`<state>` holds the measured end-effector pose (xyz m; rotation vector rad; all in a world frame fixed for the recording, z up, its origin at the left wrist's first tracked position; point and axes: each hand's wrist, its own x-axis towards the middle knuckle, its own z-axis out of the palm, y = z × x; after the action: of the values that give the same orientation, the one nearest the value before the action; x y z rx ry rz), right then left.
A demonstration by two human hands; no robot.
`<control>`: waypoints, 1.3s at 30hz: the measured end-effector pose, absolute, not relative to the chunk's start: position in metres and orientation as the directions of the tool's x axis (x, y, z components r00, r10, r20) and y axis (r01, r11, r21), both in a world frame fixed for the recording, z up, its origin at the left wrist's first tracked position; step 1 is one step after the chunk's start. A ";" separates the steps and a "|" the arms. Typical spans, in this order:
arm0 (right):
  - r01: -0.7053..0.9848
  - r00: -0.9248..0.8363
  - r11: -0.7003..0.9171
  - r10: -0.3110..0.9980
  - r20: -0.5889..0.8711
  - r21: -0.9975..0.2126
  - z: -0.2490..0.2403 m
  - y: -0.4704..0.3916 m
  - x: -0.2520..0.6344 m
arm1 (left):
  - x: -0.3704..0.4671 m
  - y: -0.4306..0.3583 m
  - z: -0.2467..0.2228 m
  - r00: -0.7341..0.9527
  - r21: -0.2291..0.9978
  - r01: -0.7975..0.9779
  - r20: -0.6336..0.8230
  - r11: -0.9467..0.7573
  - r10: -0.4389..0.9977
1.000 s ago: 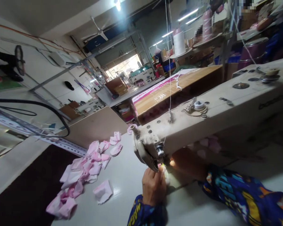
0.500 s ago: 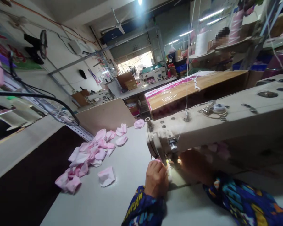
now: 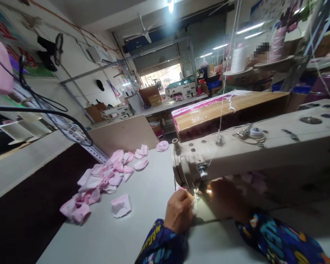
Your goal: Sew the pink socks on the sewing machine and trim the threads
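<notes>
A sewing machine (image 3: 253,146) reaches in from the right, its lamp lighting the needle area. My left hand (image 3: 178,211) is closed beside the presser foot, fingers curled on a small piece of pink and white fabric (image 3: 194,209), most of it hidden under the hand. In the shadow beneath the machine arm, my right hand (image 3: 227,198) reaches toward the needle from the other side. Its fingertips are too dark and covered to make out. To the left lies a heap of pink fabric pieces (image 3: 110,174), with one separate piece (image 3: 121,206) nearer to me.
Behind the machine stands a long cardboard box (image 3: 203,113). A beige board (image 3: 123,134) edges the far side of the white table (image 3: 145,234). A white thread cone (image 3: 238,58) sits on a stand, its thread running down to the machine. Another person (image 3: 261,55) is in the background.
My left hand has shifted slightly left and down beside the needle. My right hand stays under the machine arm. The whole view has tilted a little; the fabric heap lies as before.
</notes>
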<state>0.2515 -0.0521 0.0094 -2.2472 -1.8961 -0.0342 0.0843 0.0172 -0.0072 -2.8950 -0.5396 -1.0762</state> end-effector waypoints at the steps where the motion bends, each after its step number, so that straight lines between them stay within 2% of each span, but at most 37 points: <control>1: 0.978 0.179 -0.159 0.972 0.153 -0.133 0.008 -0.053 0.251 | 0.084 0.018 -0.007 0.711 0.113 0.320 0.628 -0.941 0.317; 11: 0.977 0.198 -0.186 0.973 0.115 -0.102 -0.003 -0.053 0.248 | 0.083 0.021 -0.011 0.729 0.047 0.308 0.631 -0.950 0.267; 16: 0.978 0.193 -0.173 0.963 0.186 -0.117 -0.003 -0.054 0.252 | 0.085 0.019 -0.014 0.705 0.040 0.340 0.650 -0.940 0.283; 19: 0.964 0.243 -0.218 0.955 0.171 -0.152 0.004 -0.057 0.256 | 0.086 0.019 -0.013 0.690 0.125 0.332 0.644 -0.935 0.331; 22: 0.970 0.207 -0.182 0.967 0.152 -0.164 0.010 -0.061 0.259 | 0.086 0.021 -0.009 0.656 0.273 0.308 0.633 -0.911 0.412; 24: 0.976 0.182 -0.156 0.968 0.173 -0.153 0.011 -0.062 0.259 | 0.086 0.022 -0.007 0.642 0.313 0.315 0.625 -0.896 0.444; 28: 0.974 0.186 -0.151 0.958 0.218 -0.168 0.012 -0.063 0.254 | 0.089 0.023 -0.002 0.644 0.287 0.327 0.629 -0.900 0.435; 32: 0.966 0.192 -0.155 0.966 0.172 -0.205 0.015 -0.060 0.253 | 0.090 0.025 -0.002 0.675 0.273 0.293 0.620 -0.916 0.401; 39: 0.970 0.166 -0.125 0.966 0.196 -0.207 0.013 -0.055 0.260 | 0.088 0.029 -0.009 0.685 0.040 0.304 0.686 -0.952 0.247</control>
<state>0.2602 -0.0545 0.0128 -2.1621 -1.8609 -0.0193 0.0884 0.0291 -0.0086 -2.8119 -0.4604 -1.1277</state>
